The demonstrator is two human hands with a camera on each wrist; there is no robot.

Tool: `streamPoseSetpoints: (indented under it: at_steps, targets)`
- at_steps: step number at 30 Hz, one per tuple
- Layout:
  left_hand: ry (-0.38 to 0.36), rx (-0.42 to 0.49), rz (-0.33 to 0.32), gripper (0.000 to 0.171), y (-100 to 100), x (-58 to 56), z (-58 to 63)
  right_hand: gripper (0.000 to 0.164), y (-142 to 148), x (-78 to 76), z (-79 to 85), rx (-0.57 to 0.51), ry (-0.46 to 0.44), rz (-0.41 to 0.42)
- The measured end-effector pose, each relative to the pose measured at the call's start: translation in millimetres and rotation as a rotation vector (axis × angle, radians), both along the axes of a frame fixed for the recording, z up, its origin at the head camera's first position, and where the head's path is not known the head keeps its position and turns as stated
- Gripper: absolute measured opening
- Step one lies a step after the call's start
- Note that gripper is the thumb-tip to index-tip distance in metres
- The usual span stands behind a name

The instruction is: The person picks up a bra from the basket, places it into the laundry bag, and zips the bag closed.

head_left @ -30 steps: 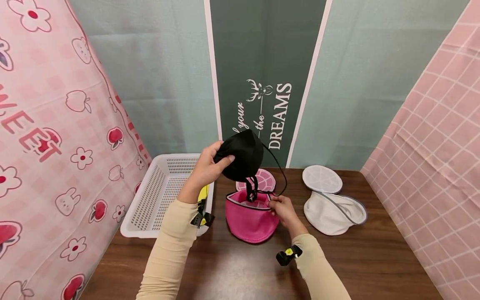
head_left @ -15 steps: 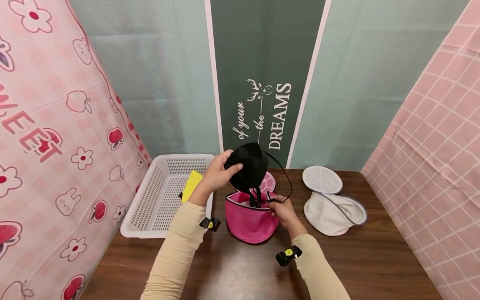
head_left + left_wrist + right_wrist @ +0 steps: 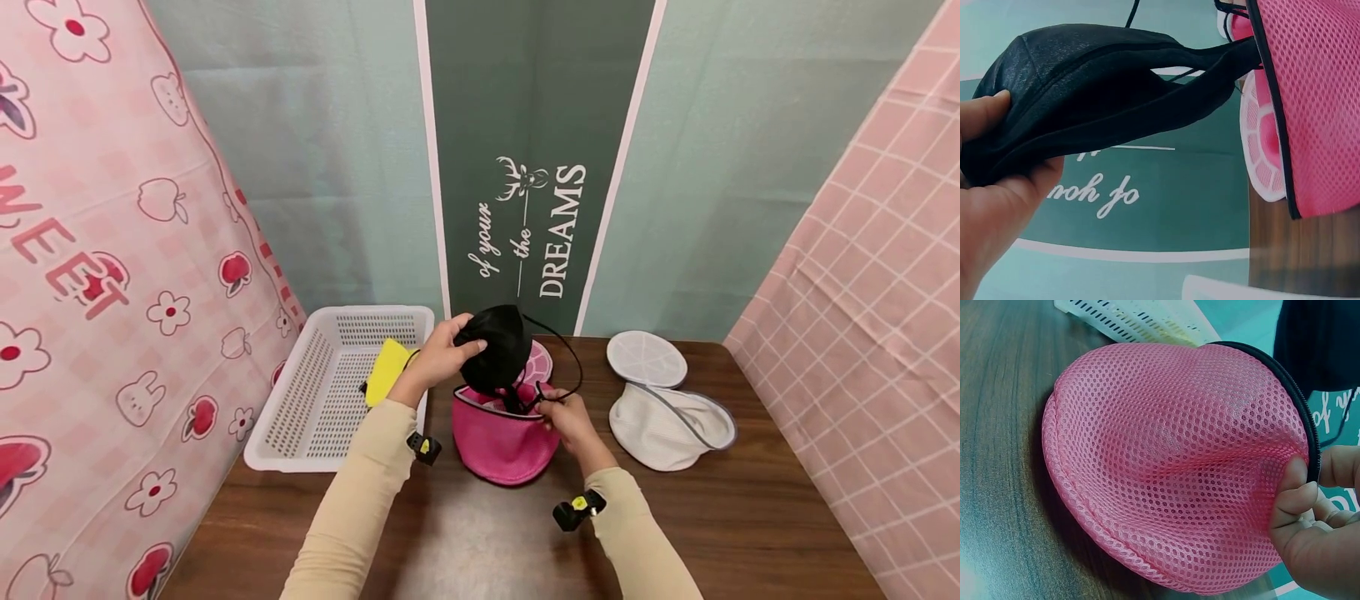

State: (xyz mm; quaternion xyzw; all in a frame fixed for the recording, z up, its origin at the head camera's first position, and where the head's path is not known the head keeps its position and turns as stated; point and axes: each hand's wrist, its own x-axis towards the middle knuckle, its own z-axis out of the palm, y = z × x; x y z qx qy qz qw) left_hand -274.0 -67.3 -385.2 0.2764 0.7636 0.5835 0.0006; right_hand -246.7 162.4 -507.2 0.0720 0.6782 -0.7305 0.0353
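My left hand (image 3: 442, 354) grips a black bra (image 3: 497, 350) by its folded cup, thumb on one side and fingers beneath. The bra hangs over a pink mesh laundry bag (image 3: 504, 450), and its strap ends reach into the bag's mouth. A thin black cord loops off to the right. In the left wrist view the bra's cup (image 3: 1072, 81) narrows into bands that run to the bag's dark-edged opening. My right hand (image 3: 567, 421) pinches the bag's zipped rim on the right, as the right wrist view shows with the hand (image 3: 1319, 531) at the bunched mesh (image 3: 1166, 462).
A white plastic basket (image 3: 273, 408) stands at the left with a yellow piece (image 3: 388, 371) inside. The pink bag's round lid (image 3: 540, 362) lies behind it. At the right sit a white mesh bag (image 3: 652, 429) and its round lid (image 3: 647, 358).
My left hand has lowered the black bra and moved slightly right, bringing its straps further into the pink bag. The right hand keeps its pinch on the rim.
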Motion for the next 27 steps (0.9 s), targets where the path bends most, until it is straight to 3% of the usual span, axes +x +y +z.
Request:
streamPoseSetpoints:
  at_steps: [6,13,21,27]
  targets:
    - [-0.058,-0.102,-0.055,0.024,-2,-6.7,-7.7,0.025,2,1.0,-0.3,0.004,-0.012,-0.007]
    - [-0.06,-0.204,-0.095,0.016,2,-8.9,-13.2,0.024,4,-0.1,-0.8,0.026,-0.014,0.006]
    - [0.071,-0.27,-0.134,0.017,5,-15.3,-19.0,0.019,3,-0.9,-0.4,0.029,0.002,0.006]
    - [0.044,-0.397,-0.099,0.028,11,-18.3,-29.6,0.017,1,3.1,9.3,0.025,0.006,0.024]
